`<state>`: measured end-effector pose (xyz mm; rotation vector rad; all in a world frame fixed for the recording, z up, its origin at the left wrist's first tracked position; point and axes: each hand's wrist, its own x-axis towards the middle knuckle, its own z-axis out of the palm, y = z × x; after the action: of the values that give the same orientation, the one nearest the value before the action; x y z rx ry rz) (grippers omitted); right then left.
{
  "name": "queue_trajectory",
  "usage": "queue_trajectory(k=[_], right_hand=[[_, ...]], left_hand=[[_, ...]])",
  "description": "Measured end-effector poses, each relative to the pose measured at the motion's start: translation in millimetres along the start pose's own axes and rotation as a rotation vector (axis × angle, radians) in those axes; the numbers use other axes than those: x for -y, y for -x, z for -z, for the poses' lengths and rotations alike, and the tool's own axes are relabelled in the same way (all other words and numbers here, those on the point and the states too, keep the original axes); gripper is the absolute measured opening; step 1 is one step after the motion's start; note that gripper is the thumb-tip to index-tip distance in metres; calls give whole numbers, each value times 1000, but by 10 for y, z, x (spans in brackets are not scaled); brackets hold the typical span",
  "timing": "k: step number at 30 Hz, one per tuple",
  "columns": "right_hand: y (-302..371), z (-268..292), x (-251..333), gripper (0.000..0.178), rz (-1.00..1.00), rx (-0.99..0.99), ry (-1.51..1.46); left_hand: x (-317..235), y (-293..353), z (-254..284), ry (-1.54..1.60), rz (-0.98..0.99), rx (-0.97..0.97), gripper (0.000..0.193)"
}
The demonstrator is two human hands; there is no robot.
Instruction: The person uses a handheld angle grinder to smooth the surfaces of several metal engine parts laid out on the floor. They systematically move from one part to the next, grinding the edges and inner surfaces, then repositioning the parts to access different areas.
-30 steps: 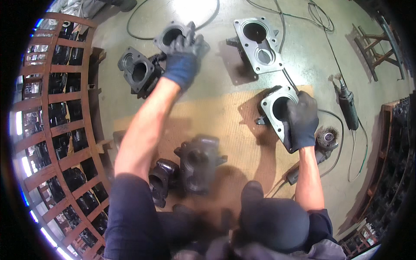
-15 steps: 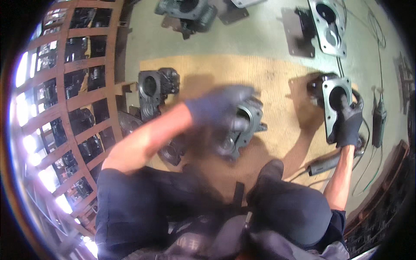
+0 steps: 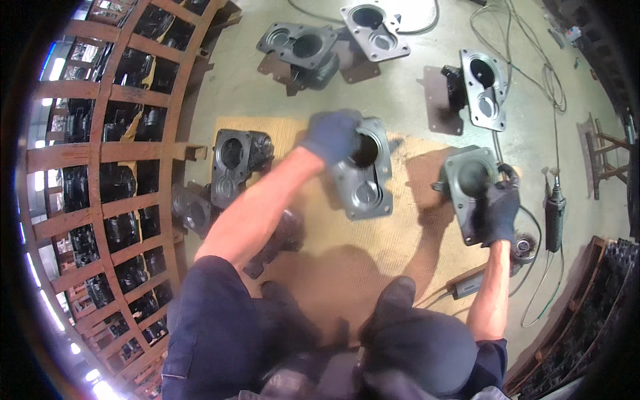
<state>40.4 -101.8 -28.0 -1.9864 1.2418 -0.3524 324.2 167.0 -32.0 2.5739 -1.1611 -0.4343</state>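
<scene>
My gloved left hand [image 3: 335, 137] is closed on the upper left edge of a grey metal casting [image 3: 368, 205] with one large and one small bore. That casting is tilted slightly, its flanged face up, over the corrugated cardboard [image 3: 347, 243]. On the right, my gloved right hand [image 3: 501, 212] grips the right edge of a second such casting [image 3: 457, 173]; the hand covers part of its lower face. The fingertips of my left hand are partly hidden behind the first casting and slightly blurred.
Dark castings [image 3: 230, 157] stand on the left by a wooden crate [image 3: 100, 97] full of parts. More castings [image 3: 377, 43] lie on the floor ahead. An angle grinder [image 3: 477, 283] with a wire wheel, a black handheld tool [image 3: 555, 217] and cables lie on the right.
My left hand has moved onto the upper left edge of the middle casting, which has turned. The right casting, in my right hand, has shifted left and tilted. The whole view has also shifted.
</scene>
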Motion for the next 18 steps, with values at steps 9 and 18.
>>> queue_trajectory(k=[9,18], right_hand=[[-262,-575,271,55,208,101,15],[-547,-910,562,24,-117,192,-556]], left_hand=[[174,-741,194,-108,455,-155,32],[453,-977,-82,160,639,-335,34]])
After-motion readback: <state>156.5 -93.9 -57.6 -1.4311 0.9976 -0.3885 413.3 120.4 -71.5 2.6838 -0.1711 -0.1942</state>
